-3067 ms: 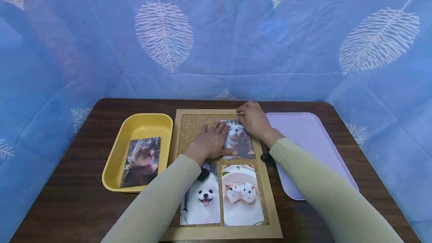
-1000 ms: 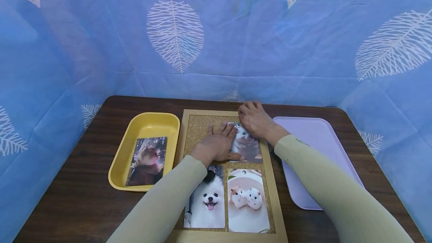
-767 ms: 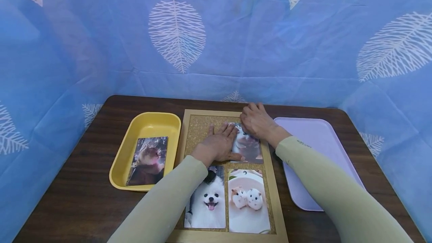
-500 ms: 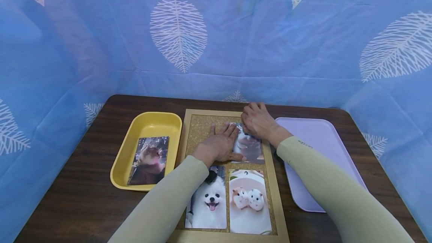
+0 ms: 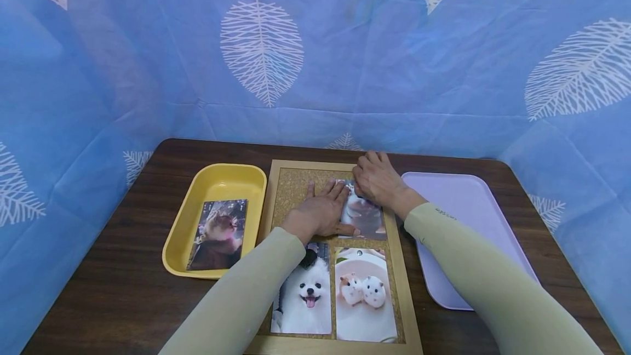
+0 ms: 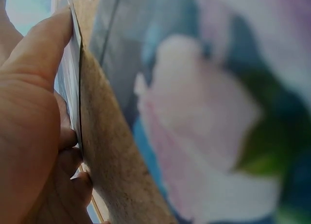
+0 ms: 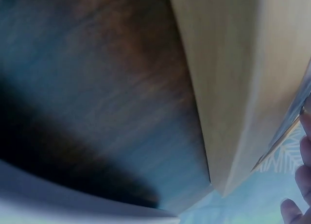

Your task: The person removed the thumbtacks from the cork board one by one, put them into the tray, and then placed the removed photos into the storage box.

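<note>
A photo of a small furry animal (image 5: 363,222) lies at the upper right of a wood-framed cork board (image 5: 292,182). Flat across its left side rests my left hand (image 5: 322,213), fingers spread. My right hand (image 5: 378,181) has its fingers curled at the photo's top edge. In the right wrist view a tiny shiny thumbtack (image 7: 302,110) shows at the fingertip, mostly hidden. Below are a white dog photo (image 5: 307,303) and a hamster photo (image 5: 366,314), the latter with a silver tack at its top. The left wrist view shows a blurred flower print (image 6: 199,117) close up.
Left of the board stands a yellow tray (image 5: 172,234) holding a cat photo (image 5: 217,234). A lilac tray (image 5: 455,201) lies to the right, partly under my right forearm. The brown table (image 5: 98,284) is backed by a blue leaf-patterned cloth (image 5: 320,59).
My left hand has stayed flat on the photo. The right hand's fingers have curled in closer over the photo's top edge. The whole view has shifted slightly.
</note>
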Action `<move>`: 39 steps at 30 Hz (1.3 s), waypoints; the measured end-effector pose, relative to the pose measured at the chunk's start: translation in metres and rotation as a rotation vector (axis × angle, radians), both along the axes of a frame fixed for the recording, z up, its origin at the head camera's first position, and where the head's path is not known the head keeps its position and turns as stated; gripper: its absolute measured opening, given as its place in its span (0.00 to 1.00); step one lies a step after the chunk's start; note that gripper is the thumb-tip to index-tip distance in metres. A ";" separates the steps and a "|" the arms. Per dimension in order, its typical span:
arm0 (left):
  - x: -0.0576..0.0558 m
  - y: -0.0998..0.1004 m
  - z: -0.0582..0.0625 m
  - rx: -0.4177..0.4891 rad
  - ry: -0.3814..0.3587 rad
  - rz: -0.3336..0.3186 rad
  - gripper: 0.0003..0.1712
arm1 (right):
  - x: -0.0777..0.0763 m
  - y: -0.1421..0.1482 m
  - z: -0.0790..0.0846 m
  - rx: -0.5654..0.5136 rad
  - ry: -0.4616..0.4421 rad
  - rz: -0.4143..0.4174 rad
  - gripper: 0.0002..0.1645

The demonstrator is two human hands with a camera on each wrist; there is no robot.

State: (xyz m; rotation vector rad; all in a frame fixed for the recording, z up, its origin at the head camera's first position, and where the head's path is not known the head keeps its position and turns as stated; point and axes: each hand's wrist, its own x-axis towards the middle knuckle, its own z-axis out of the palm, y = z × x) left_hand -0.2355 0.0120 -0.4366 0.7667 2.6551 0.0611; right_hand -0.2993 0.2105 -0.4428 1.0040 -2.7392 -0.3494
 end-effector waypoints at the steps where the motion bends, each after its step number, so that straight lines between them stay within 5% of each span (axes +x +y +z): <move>1: 0.000 0.000 0.000 0.001 -0.004 -0.001 0.63 | 0.000 0.001 0.000 -0.006 0.000 0.001 0.12; 11: 0.000 0.002 -0.001 -0.001 -0.013 -0.005 0.63 | 0.001 0.003 -0.001 0.038 0.000 -0.016 0.15; 20: 0.000 0.001 -0.001 -0.008 -0.010 -0.014 0.63 | 0.001 0.006 -0.001 -0.083 -0.088 -0.043 0.13; 39: 0.000 -0.003 0.000 0.027 -0.023 -0.015 0.62 | 0.000 -0.001 0.006 -0.079 -0.085 -0.038 0.12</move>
